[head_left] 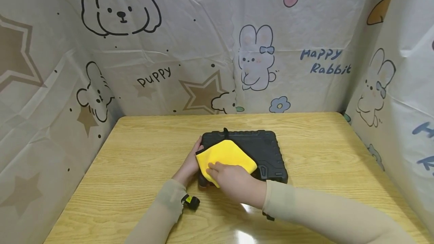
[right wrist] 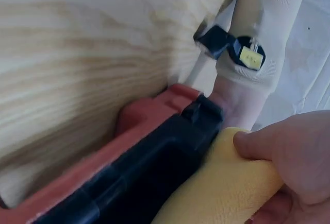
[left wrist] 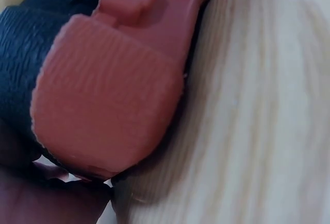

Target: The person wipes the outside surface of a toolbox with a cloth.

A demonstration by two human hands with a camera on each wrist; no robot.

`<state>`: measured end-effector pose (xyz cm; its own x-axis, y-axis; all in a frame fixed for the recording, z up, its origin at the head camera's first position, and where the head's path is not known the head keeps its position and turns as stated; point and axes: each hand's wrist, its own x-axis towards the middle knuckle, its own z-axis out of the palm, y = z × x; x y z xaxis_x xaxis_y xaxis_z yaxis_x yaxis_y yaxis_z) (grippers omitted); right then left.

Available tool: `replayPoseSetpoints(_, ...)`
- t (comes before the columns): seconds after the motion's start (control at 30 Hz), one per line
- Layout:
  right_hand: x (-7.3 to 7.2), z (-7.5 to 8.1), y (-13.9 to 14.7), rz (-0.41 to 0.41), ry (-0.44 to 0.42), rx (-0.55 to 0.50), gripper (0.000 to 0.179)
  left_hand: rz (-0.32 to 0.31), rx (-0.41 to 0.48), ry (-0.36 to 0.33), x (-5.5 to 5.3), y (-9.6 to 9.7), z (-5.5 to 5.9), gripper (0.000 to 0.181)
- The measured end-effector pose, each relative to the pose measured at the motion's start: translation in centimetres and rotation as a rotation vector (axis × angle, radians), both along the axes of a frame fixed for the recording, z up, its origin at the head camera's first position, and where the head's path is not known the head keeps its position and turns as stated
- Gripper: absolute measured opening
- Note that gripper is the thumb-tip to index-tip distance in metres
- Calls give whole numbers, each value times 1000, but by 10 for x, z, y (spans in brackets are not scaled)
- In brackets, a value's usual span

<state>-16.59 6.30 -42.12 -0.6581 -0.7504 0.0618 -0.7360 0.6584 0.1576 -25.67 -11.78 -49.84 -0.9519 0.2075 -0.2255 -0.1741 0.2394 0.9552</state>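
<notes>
A black hard case (head_left: 266, 148) lies flat on the table, with molded ridges along its edges. In the left wrist view, its underside shell (left wrist: 108, 100) shows red. My left hand (head_left: 190, 164) grips the case's left side, its fingertips partly hidden behind the edge. A folded yellow cloth (head_left: 234, 153) with a dark border covers the left part of the lid. My right hand (head_left: 234, 182) holds this cloth against the lid; in the right wrist view the thumb (right wrist: 258, 144) lies over the cloth and fingers curl beneath it.
The wood-grain table (head_left: 142, 142) extends around the case. Behind it and at both sides hang pale printed curtains (head_left: 203, 48). A small black device (head_left: 191, 202) is strapped to my left wrist.
</notes>
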Motion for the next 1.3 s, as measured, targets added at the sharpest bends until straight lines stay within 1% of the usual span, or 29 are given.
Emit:
replayPoseSetpoints(0.07, -5, 2, 0, -11, -33, -1, 43, 14, -5, -13, -1, 1, 1, 61)
replayPoseSetpoints(0.13, -11, 4, 1, -29, -85, -23, 43, 33, -12, -32, -1, 2, 1, 61)
replayPoseSetpoints(0.27, -26, 6, 4, -80, -210, -108, 38, 61, -36, -47, -2, 4, 1, 58)
replayPoseSetpoints(0.4, -43, 8, 7, -133, -288, -152, 41, 59, -84, -25, -4, 4, 1, 55)
replayPoseSetpoints(0.53, -57, 10, 10, -181, -331, -166, 46, 41, -104, -6, -4, 3, 1, 56)
replayPoseSetpoints(0.67, -70, 10, 13, -213, -340, -184, 45, 34, -101, -13, -3, 3, 2, 57)
replayPoseSetpoints(0.87, -86, 10, 14, -230, -338, -210, 41, 34, -101, -11, -2, 3, 4, 57)
replayPoseSetpoints(1.13, -98, 12, 15, -263, -334, -213, 41, 30, -101, 3, -2, 3, 2, 57)
replayPoseSetpoints(1.3, -103, 12, 15, -290, -313, -197, 41, 35, -112, 8, -2, 3, 2, 57)
